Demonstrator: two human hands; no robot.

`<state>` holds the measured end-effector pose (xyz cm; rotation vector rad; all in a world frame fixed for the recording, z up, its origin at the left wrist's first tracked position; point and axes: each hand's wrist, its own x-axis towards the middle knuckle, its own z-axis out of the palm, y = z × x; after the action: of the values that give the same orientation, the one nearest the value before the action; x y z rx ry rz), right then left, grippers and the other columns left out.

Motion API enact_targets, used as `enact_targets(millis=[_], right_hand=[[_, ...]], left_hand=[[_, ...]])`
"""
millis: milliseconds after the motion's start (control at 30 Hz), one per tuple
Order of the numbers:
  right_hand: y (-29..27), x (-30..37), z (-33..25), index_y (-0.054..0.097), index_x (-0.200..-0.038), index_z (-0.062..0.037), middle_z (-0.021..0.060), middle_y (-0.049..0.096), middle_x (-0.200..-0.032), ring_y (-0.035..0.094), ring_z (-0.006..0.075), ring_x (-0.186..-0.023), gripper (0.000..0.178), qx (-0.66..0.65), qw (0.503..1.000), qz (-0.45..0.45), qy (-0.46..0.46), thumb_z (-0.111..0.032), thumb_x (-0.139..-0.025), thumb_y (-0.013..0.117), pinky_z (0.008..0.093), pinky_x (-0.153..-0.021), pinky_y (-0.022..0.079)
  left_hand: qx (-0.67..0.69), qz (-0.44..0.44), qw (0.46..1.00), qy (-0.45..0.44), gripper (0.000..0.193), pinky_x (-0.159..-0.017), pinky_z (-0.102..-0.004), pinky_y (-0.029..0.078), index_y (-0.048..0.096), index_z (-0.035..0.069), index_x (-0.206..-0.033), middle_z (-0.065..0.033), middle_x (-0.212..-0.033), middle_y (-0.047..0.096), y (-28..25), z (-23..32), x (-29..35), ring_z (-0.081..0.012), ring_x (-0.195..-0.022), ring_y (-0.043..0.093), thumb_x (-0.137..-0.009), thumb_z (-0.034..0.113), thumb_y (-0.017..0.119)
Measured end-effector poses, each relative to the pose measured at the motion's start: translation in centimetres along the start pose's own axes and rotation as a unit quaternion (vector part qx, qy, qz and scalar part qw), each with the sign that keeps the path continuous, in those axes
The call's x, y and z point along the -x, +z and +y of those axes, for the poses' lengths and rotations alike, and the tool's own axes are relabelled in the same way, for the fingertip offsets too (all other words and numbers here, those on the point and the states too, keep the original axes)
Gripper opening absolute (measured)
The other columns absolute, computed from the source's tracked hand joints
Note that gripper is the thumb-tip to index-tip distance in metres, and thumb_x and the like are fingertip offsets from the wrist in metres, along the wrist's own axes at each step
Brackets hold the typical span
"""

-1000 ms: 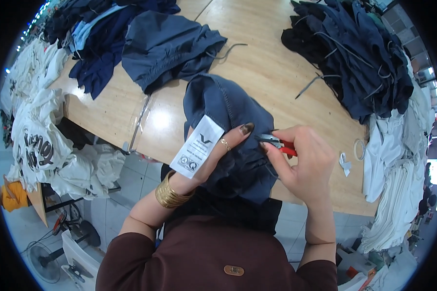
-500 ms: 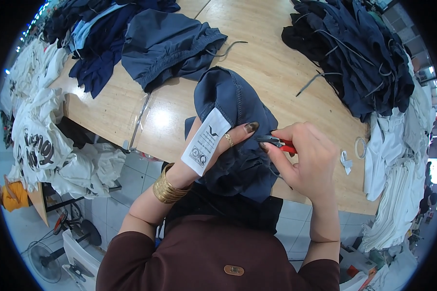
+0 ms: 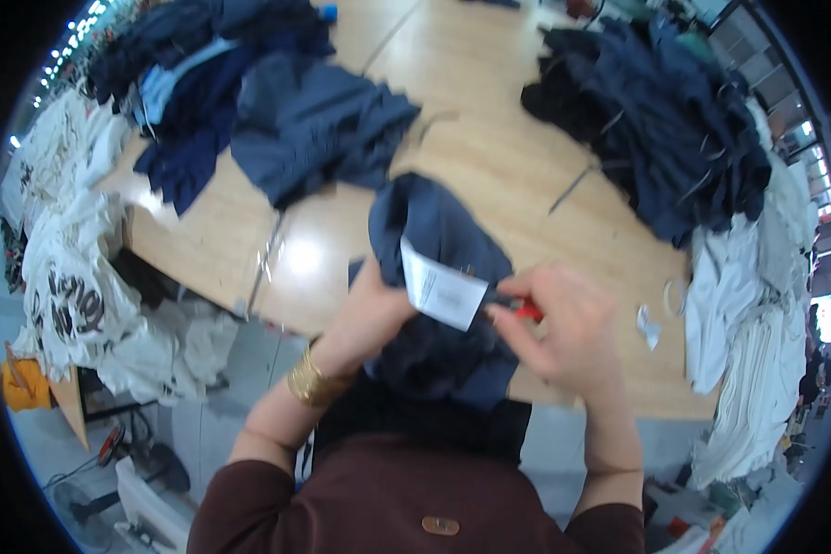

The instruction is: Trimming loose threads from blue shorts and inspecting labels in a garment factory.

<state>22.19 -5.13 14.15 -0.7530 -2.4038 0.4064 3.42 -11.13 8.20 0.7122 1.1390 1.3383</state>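
My left hand [image 3: 379,305] is closed on a bunched slate-blue garment [image 3: 439,208] held up at the near edge of the table. A white care label [image 3: 443,294] hangs out from the garment and covers the left thumb. Close to the label's right end, my right hand [image 3: 563,323] is closed on small red-handled thread snips [image 3: 529,310]. Their dark blades point left at the garment; blur hides whether they touch it. The lower folds of the garment hang in front of my lap.
Another slate-blue garment [image 3: 319,125] lies ahead on the wooden table [image 3: 489,102]. Dark garments with cords [image 3: 665,120] are heaped at the far right. White clothes [image 3: 74,268] pile up at the left, and more white fabric [image 3: 748,369] stands at the right beside a tape roll [image 3: 675,297].
The white label has flipped from over my left wrist to the right, across my thumb toward the snips. The whole view has shifted slightly, with blur.
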Motion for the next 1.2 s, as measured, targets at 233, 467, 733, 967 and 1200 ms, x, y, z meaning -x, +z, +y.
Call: enact_targets(millis=[233,467,733,967,1200], right_hand=[[-0.3,-0.1,-0.2,0.056,-0.077,-0.0071,0.0017,0.058,-0.066,0.055,0.0169,-0.057,0.018,0.0,1.0,0.029,-0.01,-0.014,-0.07,0.071,0.0268,-0.05,0.042],[0.2,0.2,0.2,0.056,-0.076,-0.0071,0.0019,0.057,-0.065,0.055,0.0162,-0.056,0.017,-0.002,1.0,0.026,-0.008,-0.014,-0.07,0.071,0.026,-0.049,0.041],[0.2,0.5,0.0,0.057,-0.077,-0.0071,0.0023,0.057,-0.064,0.054,0.0164,-0.055,0.016,0.015,0.999,0.041,0.014,-0.014,-0.071,0.07,0.0259,-0.048,0.04],[1.9,0.4,0.2,0.064,-0.091,-0.0072,0.0046,0.056,-0.068,0.054,0.0149,-0.055,0.029,-0.04,0.998,0.05,-0.008,-0.003,-0.064,0.074,0.0252,-0.049,0.041],[3.6,0.7,-0.7,0.058,-0.081,-0.0022,0.0048,0.054,-0.067,0.051,0.0114,-0.056,0.021,-0.201,0.955,0.161,0.146,0.013,-0.066,0.059,0.0215,-0.051,0.039]], left_hand=[[0.037,-0.04,0.998,0.005,0.049,-0.088,-0.0302,0.046,0.042,-0.005,-0.123,-0.0117,-0.109,0.06,0.7,1.5,-0.3,-0.0189,-0.098,0.059,-0.08,0.003,0.061],[0.056,-0.045,0.997,-0.012,0.044,-0.088,-0.0303,0.046,0.046,-0.005,-0.121,-0.0117,-0.111,0.06,0.4,1.4,-0.2,-0.0194,-0.101,0.058,-0.08,0.003,0.061],[0.088,-0.038,0.995,-0.012,0.046,-0.089,-0.0301,0.046,0.046,-0.004,-0.122,-0.0114,-0.113,0.058,0.4,0.9,0.2,-0.019,-0.102,0.057,-0.079,0.002,0.061],[0.077,-0.025,0.995,-0.053,0.044,-0.095,-0.0304,0.04,0.046,-0.002,-0.124,-0.0095,-0.118,0.056,0.0,-0.7,-0.6,-0.0183,-0.109,0.054,-0.081,0.002,0.057],[0.157,0.027,0.986,-0.057,0.035,-0.09,-0.03,0.043,0.049,-0.001,-0.117,-0.0083,-0.111,0.058,0.4,-0.9,0.5,-0.0174,-0.103,0.055,-0.083,0.002,0.054]])
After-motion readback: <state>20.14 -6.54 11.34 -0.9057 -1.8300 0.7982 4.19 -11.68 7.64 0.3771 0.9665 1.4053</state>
